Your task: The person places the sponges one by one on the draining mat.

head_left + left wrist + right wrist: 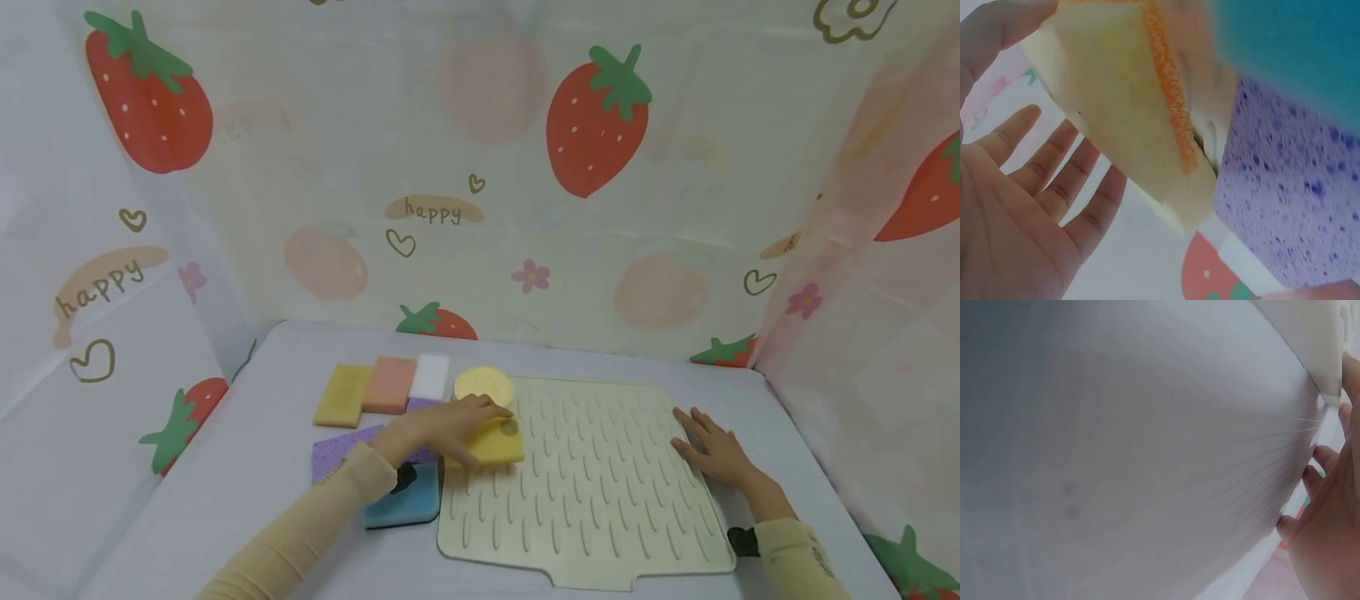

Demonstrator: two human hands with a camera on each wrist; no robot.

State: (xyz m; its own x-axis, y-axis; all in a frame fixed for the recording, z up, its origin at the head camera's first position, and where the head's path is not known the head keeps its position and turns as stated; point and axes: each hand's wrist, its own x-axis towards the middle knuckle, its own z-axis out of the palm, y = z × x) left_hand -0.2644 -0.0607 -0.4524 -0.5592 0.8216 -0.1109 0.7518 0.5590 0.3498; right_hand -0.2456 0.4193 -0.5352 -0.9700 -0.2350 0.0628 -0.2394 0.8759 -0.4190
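Observation:
In the head view, my left hand (441,423) spans a yellow rectangular sponge (495,447) on the left part of a cream ridged mat (592,500). The left wrist view shows my thumb against one edge of that sponge (1097,94), which has an orange rough layer. The fingers are spread and fairly straight, partly hidden behind it. A round pale yellow sponge (482,385) lies just beyond, at the mat's far left corner. On the other side, my right hand (716,454) rests its spread fingers at the mat's right edge, holding nothing.
Left of the mat lie a yellow sponge (343,395), a pink sponge (389,385), a white sponge (431,377), a purple speckled sponge (333,452) and a blue sponge (414,502). Behind the white table (247,483) hangs a strawberry-print curtain (510,267).

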